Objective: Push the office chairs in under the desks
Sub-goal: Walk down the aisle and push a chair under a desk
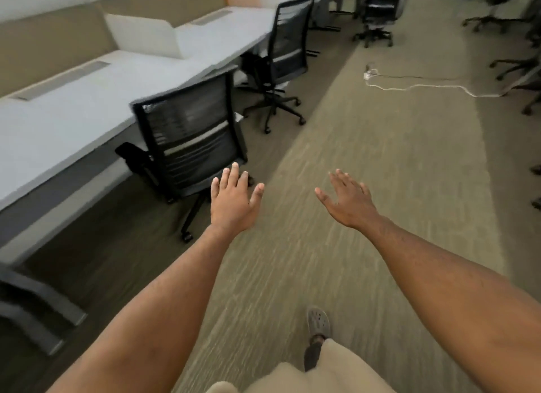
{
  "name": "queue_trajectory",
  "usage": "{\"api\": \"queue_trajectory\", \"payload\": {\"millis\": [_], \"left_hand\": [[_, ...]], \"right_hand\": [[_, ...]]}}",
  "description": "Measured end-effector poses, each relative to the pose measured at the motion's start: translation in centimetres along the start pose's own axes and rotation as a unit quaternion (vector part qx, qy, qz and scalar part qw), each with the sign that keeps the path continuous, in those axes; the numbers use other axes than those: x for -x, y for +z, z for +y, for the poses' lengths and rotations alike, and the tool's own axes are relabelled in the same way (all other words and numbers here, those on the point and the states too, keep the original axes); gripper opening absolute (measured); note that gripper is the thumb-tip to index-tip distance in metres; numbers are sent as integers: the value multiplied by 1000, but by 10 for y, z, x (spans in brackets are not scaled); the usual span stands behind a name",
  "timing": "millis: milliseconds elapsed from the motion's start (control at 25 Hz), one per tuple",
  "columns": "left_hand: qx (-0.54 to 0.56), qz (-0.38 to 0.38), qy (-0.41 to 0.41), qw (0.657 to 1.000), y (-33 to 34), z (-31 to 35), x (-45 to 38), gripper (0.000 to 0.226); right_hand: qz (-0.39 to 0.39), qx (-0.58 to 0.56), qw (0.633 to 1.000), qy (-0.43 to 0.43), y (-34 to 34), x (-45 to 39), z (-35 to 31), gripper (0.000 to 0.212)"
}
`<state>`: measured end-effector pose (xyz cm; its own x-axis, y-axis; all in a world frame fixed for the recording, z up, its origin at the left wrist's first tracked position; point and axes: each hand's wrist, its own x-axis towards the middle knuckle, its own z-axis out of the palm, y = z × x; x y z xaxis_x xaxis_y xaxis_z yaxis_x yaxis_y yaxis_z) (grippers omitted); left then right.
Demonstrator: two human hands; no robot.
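1. I have both arms stretched out ahead of me over the carpet (366, 146). My left hand (234, 205) is spread flat, palm down, fingers apart, holding nothing; it hangs just short of the lower edge of the near chair (190, 138).
2. My right hand (349, 201) is likewise splayed wide and empty, over the pale strip of carpet, well apart from any chair.
3. The near chair stands at the long white desk (73, 105), its mesh back toward me and its seat pointing in under the desk edge. The top of the backrest sits at about the level of the desk's front edge; its armrest on the left is under the overhang.
4. The frame is smeared with motion, so I cannot say for sure whether my left fingertips touch the chair or only overlap it in view.
5. A second chair (285, 56) stands farther along the same desk, turned a little and standing out from the edge, its wheeled base out on the darker carpet.
6. The desk runs as one long line from near left to far right; the aisle beside it is broad and open ahead of me.
7. A white cable (424, 86) lies across the floor far ahead on the right, near more chair bases (515, 67).
8. One grey shoe (318, 322) shows below, on the pale strip.
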<state>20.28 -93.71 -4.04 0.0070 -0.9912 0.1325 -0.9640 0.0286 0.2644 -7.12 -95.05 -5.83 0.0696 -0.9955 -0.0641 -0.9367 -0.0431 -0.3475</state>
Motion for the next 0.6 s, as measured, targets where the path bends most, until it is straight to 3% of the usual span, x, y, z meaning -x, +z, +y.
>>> {"api": "queue_trajectory", "payload": {"millis": [240, 440, 600], "left_hand": [[-24, 21, -152, 988, -14, -30, -112, 72], [-50, 50, -215, 974, -30, -65, -168, 72], [-66, 65, -263, 960, -43, -109, -222, 72]], "right_hand": [[-23, -1, 991, -131, -16, -173, -27, 85], [-45, -6, 974, -222, -15, -268, -72, 96], [-44, 3, 958, -282, -9, -342, -110, 89]]}}
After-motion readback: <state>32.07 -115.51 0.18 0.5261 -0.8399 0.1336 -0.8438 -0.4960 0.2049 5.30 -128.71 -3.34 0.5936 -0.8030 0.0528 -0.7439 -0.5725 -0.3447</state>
